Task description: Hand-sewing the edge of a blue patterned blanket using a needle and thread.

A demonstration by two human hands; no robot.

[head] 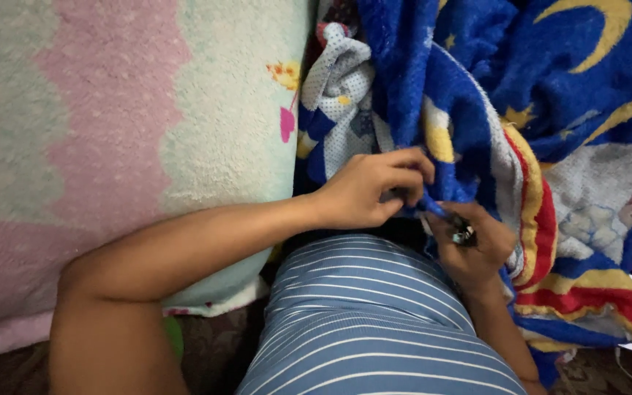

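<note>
A thick blue fleece blanket (521,80) with yellow moons, stars and red and yellow stripes hangs bunched in front of me. My left hand (371,189) pinches a fold of its edge between thumb and fingers. Just below and to the right, my right hand (469,245) grips the same blue edge, with a small dark metallic object showing between its fingers. The two hands nearly touch. My blue and white striped shirt (363,322) fills the lower middle.
A fluffy pink and pale green blanket (111,132) covers the left side. A white dotted cloth (338,88) is tucked between it and the blue blanket. Dark patterned floor (221,344) shows at the bottom.
</note>
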